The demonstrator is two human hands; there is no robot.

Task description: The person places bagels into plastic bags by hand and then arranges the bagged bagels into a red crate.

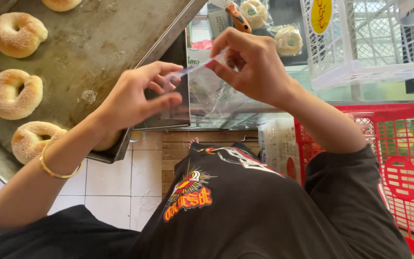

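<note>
Pinching the top edge of a clear plastic bag (207, 91) between them, the person's two hands hold it stretched at chest height above the counter, a grip that keeps the thin mouth taut and flat. The left hand (135, 96) nips one end between thumb and curled forefinger, the other fingers tucked loosely behind. The right hand (255, 62) nips the other end with thumb and fingertips pressed together. The film is glossy, crinkled and limp, hanging down between the wrists. A thin gold bangle (56, 170) circles the left wrist.

To the left, a dull, crumb-dusted metal baking tray (101, 43) carries sugar-coated ring doughnuts (13, 93), matte and grainy. Beyond the hands lie bagged doughnuts (288, 41) and an orange-handled cutter (238, 18). A white plastic lattice basket (370, 48) and a red one (403, 158) stand at the right.
</note>
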